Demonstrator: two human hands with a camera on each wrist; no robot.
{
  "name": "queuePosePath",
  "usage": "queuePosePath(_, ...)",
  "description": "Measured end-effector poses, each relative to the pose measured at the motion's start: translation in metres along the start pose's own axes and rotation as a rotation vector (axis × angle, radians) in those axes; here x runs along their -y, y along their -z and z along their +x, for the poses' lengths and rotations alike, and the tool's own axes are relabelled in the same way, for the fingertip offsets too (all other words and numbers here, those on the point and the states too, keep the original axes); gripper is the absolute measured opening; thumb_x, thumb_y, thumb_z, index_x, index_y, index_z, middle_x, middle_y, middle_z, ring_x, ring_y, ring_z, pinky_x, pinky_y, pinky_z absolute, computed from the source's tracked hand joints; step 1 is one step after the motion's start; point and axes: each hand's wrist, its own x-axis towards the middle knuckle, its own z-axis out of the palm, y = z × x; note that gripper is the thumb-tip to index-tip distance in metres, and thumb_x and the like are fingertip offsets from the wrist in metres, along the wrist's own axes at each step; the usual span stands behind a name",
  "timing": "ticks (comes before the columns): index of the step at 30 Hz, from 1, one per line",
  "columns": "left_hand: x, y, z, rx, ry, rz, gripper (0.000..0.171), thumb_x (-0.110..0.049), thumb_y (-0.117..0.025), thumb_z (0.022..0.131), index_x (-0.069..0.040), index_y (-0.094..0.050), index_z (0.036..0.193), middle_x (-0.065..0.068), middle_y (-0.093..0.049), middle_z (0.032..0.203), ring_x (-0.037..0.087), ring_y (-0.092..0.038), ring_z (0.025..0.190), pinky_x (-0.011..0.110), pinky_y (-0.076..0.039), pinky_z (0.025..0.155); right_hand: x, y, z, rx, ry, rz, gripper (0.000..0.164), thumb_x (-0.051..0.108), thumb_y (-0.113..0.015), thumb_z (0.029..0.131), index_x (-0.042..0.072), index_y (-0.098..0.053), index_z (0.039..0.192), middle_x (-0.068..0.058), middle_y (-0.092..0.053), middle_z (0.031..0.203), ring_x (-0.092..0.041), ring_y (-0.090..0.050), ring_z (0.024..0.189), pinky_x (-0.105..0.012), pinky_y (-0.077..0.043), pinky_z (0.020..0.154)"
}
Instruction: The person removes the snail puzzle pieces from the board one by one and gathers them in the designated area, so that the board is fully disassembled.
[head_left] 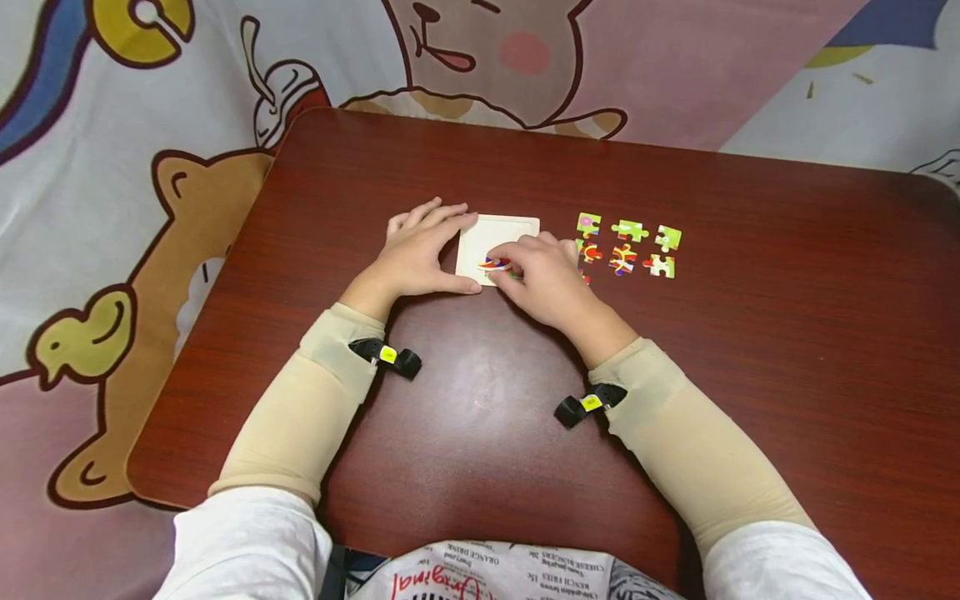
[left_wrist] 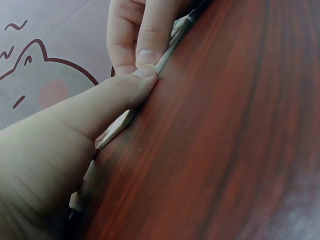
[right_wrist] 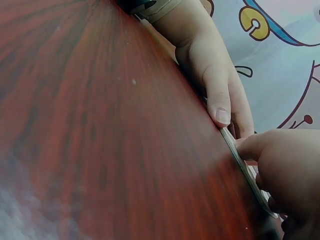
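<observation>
A small pale square puzzle tray (head_left: 512, 227) lies flat on the table. My left hand (head_left: 416, 254) holds it by its left side, thumb at the near corner and index finger at the far one. Inside the tray, my right hand (head_left: 551, 279) pinches a red, white and blue jigsaw piece (head_left: 493, 265) between thumb and index finger, low in the tray. Some green shows just under that piece, partly hidden by the fingers. From the right wrist view, the tray's near edge (right_wrist: 240, 161) is seen side-on, and the piece is hidden there.
Several loose jigsaw pieces lie right of the tray, among them a green one (head_left: 630, 230) and a red-and-yellow one (head_left: 622, 259). My right hand partly covers those closest to it. The brown table (head_left: 787, 333) meets a cartoon-printed cloth (head_left: 660, 75) at its far edge.
</observation>
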Motion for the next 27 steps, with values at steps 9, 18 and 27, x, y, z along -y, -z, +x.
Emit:
queuePosePath(9,-0.0004,0.0017,0.0012,0.002,-0.001,-0.002,0.111,-0.08,-0.079,0.076,-0.027,-0.042,0.166,-0.005,-0.033,0.172,0.03,-0.015,0.162,0.058,-0.019,0.115,0.0039,0.0033,0.001,0.064,-0.096,0.022,0.026,0.026,-0.075,0.101,0.021,-0.076,0.126,-0.001,-0.063,0.092,-0.028,-0.051,0.099,-0.057,-0.03,0.09)
queuePosePath(18,-0.0002,0.0015,0.0007,0.006,0.002,-0.001,0.111,-0.08,-0.078,0.076,-0.027,-0.041,0.166,-0.005,-0.033,0.172,0.029,-0.015,0.162,0.058,-0.019,0.116,0.004,0.0025,0.0015,0.072,-0.105,0.032,0.026,0.025,-0.075,0.1,0.021,-0.076,0.125,0.0,-0.062,0.091,-0.027,-0.052,0.101,-0.057,-0.03,0.091)
queuePosePath(27,0.0005,0.0005,0.0017,0.01,0.006,0.001,0.111,-0.08,-0.078,0.076,-0.027,-0.041,0.167,-0.005,-0.032,0.173,0.029,-0.015,0.162,0.058,-0.019,0.116,0.0054,0.0027,0.0013,0.072,-0.096,0.014,0.025,0.024,-0.075,0.1,0.02,-0.075,0.125,-0.001,-0.064,0.092,-0.028,-0.052,0.101,-0.059,-0.029,0.094)
